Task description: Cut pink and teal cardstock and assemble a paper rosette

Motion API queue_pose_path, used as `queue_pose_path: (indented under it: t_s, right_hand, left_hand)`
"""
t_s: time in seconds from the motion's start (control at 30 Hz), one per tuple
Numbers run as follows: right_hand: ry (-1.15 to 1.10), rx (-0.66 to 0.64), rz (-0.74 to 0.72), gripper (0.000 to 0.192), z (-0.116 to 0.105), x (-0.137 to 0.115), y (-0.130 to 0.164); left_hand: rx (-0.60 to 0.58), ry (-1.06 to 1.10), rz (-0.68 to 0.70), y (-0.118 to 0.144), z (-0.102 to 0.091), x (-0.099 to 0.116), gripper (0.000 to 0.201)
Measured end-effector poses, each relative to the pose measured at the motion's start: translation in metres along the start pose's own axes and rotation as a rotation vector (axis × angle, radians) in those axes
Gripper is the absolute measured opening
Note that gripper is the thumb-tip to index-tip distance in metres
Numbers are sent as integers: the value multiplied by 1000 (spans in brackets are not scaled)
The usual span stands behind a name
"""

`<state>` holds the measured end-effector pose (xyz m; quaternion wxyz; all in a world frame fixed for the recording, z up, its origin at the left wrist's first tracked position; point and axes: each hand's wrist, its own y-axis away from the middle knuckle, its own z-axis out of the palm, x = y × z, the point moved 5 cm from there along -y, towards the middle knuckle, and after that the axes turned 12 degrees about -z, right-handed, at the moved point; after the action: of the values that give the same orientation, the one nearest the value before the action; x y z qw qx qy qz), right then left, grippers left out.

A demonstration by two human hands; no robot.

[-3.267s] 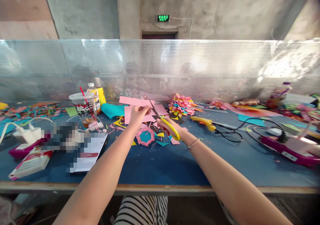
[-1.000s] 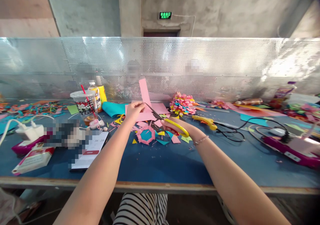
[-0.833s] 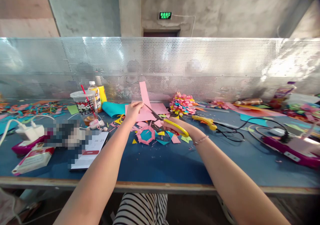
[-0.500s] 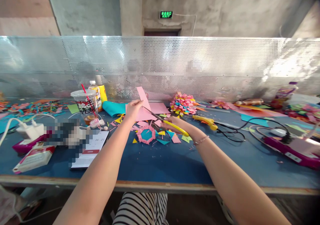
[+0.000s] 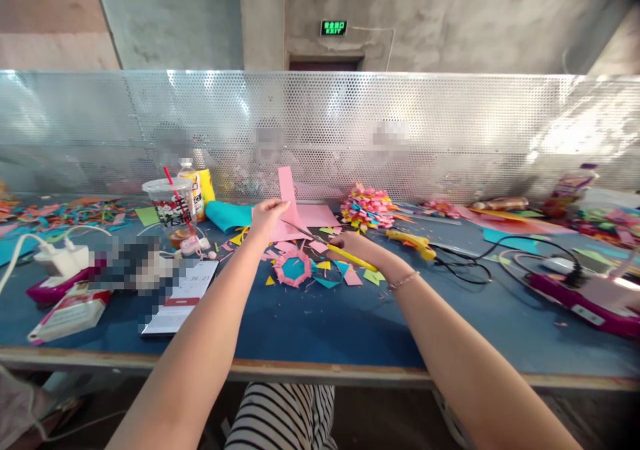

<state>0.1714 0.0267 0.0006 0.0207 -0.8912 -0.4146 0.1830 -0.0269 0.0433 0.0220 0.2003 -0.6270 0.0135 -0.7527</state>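
Layout of the work table (image 5: 320,333)

A paper strip (image 5: 287,187) is held upright at the centre, with scissors (image 5: 330,247) just to its right; a cup (image 5: 170,210) is placed to the left, a glue gun (image 5: 407,242) to the right, a perforated screen (image 5: 450,130) behind.

Craft workshop, bare industrial bldg: raw concrete walls (image 5: 190,17), green exit sign (image 5: 334,28) at 12, perforated metal divider (image 5: 450,130) across a shared bench (image 5: 310,323), w/ paper scraps (image 5: 65,213) at 10, glue gun (image 5: 407,241) at 1.

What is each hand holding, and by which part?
Left hand pinches the pink paper strip near its lower end; right hand grips the yellow-handled scissors by the handles.
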Motion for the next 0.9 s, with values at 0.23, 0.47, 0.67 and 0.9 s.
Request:
queue_pose_path:
  t_s: [0.23, 0.47, 0.67, 0.9]
  right_hand:
    - [-120, -67, 56, 44, 4, 3, 4]
    - [-189, -74, 30, 47, 4, 0, 6]
    - [-235, -124, 37, 46, 9, 2, 6]
    - [-166, -108, 64, 47, 6, -4, 5]
  left_hand:
    - [6, 3, -27, 0, 1, -3, 15]
    - [-7, -13, -61, -2, 0, -9, 21]
    - [-20, -8, -82, -4, 0, -13, 22]
    - [-4, -11, -112, -4, 0, -15, 21]
